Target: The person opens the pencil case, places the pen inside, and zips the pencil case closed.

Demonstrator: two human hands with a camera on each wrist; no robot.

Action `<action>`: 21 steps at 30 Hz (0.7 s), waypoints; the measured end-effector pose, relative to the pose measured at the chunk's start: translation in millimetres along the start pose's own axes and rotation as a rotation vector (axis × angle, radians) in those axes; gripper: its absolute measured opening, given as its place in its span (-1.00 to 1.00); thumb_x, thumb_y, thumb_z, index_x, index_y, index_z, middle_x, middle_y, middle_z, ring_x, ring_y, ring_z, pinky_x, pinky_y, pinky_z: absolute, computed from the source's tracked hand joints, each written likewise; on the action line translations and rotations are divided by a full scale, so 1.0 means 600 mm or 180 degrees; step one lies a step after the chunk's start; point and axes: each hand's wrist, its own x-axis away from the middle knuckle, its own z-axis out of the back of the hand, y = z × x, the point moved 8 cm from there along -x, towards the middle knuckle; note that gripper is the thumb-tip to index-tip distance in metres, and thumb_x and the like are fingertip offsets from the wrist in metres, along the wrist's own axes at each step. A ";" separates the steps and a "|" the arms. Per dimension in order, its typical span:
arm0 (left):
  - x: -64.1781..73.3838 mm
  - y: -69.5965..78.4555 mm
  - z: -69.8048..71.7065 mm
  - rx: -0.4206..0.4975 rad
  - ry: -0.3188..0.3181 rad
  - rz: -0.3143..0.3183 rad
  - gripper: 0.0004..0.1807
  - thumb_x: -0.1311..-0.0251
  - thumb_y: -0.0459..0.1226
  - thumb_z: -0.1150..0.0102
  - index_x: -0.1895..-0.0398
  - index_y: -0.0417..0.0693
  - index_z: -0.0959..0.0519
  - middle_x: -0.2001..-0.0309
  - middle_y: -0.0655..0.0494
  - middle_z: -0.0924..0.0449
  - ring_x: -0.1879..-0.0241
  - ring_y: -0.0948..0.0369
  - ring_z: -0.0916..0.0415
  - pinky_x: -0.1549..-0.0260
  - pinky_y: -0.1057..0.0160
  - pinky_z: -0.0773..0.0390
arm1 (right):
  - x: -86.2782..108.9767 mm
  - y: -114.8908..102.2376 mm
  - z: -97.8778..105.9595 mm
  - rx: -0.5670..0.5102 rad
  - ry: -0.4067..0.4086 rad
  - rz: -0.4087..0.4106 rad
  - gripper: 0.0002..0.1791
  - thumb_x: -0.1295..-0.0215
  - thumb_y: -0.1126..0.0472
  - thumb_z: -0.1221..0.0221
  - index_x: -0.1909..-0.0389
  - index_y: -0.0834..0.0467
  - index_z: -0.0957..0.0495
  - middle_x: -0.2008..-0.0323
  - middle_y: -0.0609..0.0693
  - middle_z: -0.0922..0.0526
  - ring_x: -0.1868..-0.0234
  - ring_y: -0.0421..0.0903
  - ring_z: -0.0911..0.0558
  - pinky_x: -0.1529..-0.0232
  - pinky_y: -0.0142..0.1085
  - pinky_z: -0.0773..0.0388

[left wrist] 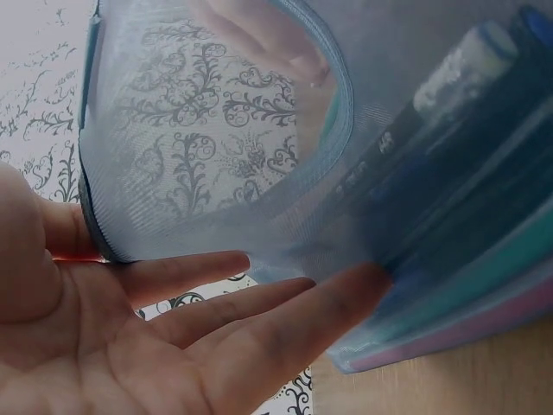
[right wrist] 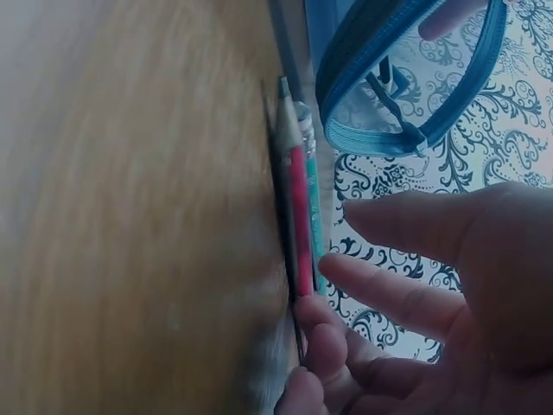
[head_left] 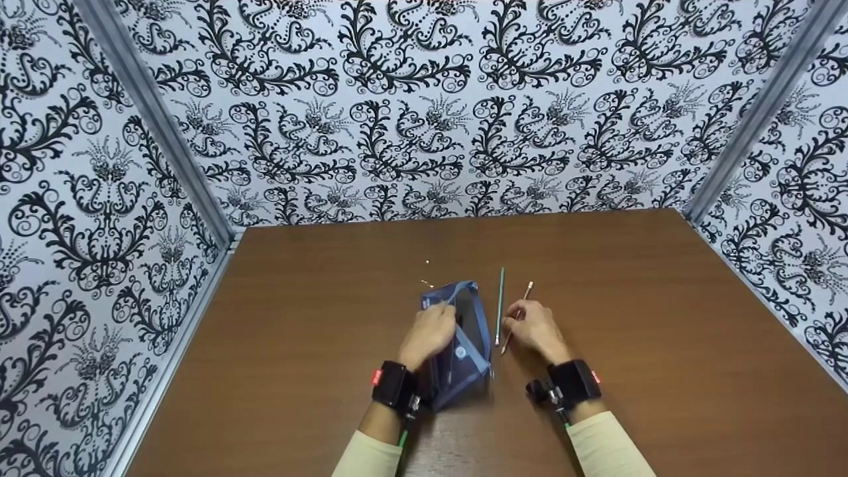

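Note:
My left hand (head_left: 429,331) holds the edge of a blue mesh pencil case (head_left: 454,374), whose zipped mouth gapes towards the right. Through the mesh in the left wrist view show a dark pencil (left wrist: 371,160) marked HB, with a white end, and teal and pink strips below it. Just right of the case, a teal pencil (head_left: 500,305) lies on the table. Beside it is a pink pencil (head_left: 527,292), eraser end away from me, under my right hand (head_left: 536,326). In the right wrist view, fingertips (right wrist: 315,309) touch the pink pencil while the thumb stays apart from it.
The brown wooden table (head_left: 318,318) is bordered by black-and-white patterned panels (head_left: 424,126) with grey metal posts (head_left: 159,119) at the corners. Small bright specks (head_left: 427,262) show on the table behind the case. A black camera band (head_left: 575,382) sits on each wrist.

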 end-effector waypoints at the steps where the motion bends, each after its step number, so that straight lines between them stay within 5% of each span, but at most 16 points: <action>1: 0.000 0.000 0.000 0.0007 -0.0005 0.0004 -0.50 -0.47 -0.15 0.33 -0.11 -0.22 -0.56 0.18 -0.05 -0.57 0.21 0.10 -0.49 0.12 0.06 -0.53 | 0.000 0.000 -0.001 0.0015 -0.0016 -0.0003 -0.87 -0.18 0.27 -0.28 0.26 0.21 -0.67 0.36 0.06 -0.68 0.25 0.05 -0.62 0.15 -0.05 -0.53; 6: 0.000 -0.001 -0.001 0.0012 -0.0011 0.0022 -0.49 -0.47 -0.15 0.33 -0.20 -0.23 -0.52 0.12 -0.08 -0.58 0.18 0.09 -0.50 0.09 0.04 -0.53 | 0.000 0.003 -0.002 0.0093 -0.0047 -0.0055 -0.91 -0.16 0.27 -0.30 0.35 0.22 -0.67 0.39 0.06 -0.68 0.25 0.05 -0.62 0.14 -0.04 -0.53; 13: 0.000 0.008 0.001 -0.0213 0.0083 -0.0160 -0.57 -0.46 -0.20 0.34 0.30 -0.21 -0.57 0.26 -0.03 -0.55 0.24 0.07 -0.47 0.14 0.02 -0.51 | 0.000 0.006 0.001 0.0264 -0.0088 -0.0091 -0.96 -0.16 0.35 -0.28 0.41 0.26 -0.65 0.36 0.09 -0.69 0.26 0.05 -0.62 0.25 -0.12 -0.56; 21: 0.000 0.005 0.002 -0.0137 0.0072 -0.0083 -0.58 -0.46 -0.19 0.32 0.21 -0.22 -0.57 0.33 -0.02 -0.50 0.30 0.09 -0.46 0.23 0.07 -0.51 | 0.004 0.013 0.009 0.0309 -0.0111 -0.0302 -0.97 -0.08 0.38 -0.27 0.46 0.26 -0.60 0.37 0.09 -0.66 0.30 0.05 -0.61 0.28 -0.12 -0.57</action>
